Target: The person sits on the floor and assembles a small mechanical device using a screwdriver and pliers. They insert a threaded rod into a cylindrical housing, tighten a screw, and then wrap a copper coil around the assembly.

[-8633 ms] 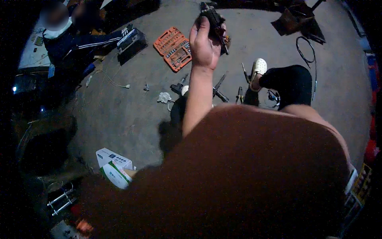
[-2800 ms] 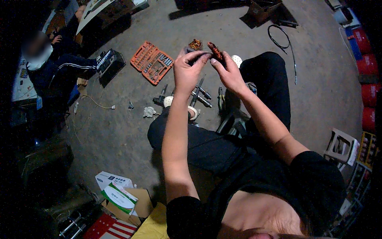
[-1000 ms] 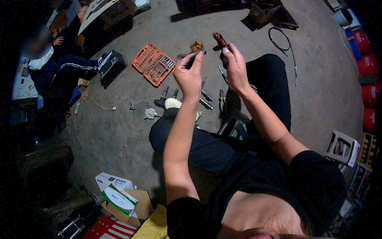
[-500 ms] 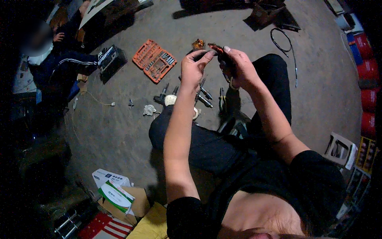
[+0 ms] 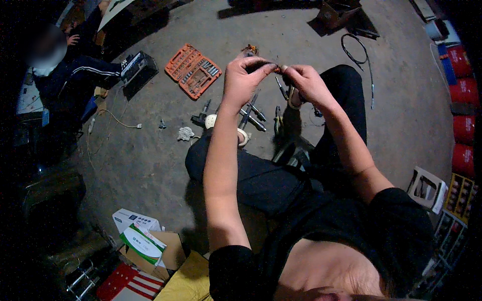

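Note:
Both my hands are raised in front of me with their fingertips close together. My left hand (image 5: 246,79) pinches one end of a small dark piece with coppery-red strands (image 5: 276,69). The fingertips of my right hand (image 5: 306,83) close on its other end. Fingers cover most of it, so its exact kind does not show. Just beyond my left hand is a copper-orange bundle (image 5: 250,49), partly hidden. On the floor below my hands lie several dark cylindrical tools (image 5: 256,113) and a pair of pliers (image 5: 277,120).
An open orange tool case (image 5: 193,71) lies ahead on the left, near a black box-shaped device (image 5: 139,75). A person (image 5: 55,75) sits at far left. A black cable (image 5: 372,83) curls on the floor to the right. Cardboard boxes (image 5: 170,246) stand at lower left, red drums (image 5: 462,120) at far right.
My right hand has lowered slightly and turned, now pinching close beside my left fingertips. The copper-stranded piece shows less between them. My left hand has shifted slightly left.

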Demonstrator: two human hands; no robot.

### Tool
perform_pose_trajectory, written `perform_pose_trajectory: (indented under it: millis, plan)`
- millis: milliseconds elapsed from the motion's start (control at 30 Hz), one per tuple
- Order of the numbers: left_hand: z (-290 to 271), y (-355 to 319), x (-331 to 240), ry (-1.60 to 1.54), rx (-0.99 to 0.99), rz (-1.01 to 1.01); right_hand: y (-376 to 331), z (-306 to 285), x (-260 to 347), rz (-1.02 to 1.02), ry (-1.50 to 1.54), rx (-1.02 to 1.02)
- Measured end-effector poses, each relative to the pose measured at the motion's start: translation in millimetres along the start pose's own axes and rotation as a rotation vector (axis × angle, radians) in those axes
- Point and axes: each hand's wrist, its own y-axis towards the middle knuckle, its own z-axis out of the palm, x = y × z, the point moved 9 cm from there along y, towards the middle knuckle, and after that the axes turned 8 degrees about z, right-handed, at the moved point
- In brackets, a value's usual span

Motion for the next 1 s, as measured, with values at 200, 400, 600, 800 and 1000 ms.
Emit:
perform_pose_trajectory:
  millis: [200,400,600,800,1000]
  plan:
    - [9,-4,8,-0.073,0.088,-0.106,-6,7,-11,0.296,0.777,0.127]
    - [24,-6,37,-0.071,0.297,-0.233,-31,22,-1,0.368,0.650,0.409]
    - [19,-7,28,0.297,0.401,-0.174,7,5,-12,0.041,-0.678,0.048]
    - [39,-16,42,-0.010,0.498,-0.289,10,-6,-31,0.269,0.474,0.072]
    - [46,-17,50,-0.095,0.490,-0.280,-5,-6,-12,0.176,0.632,-0.027]
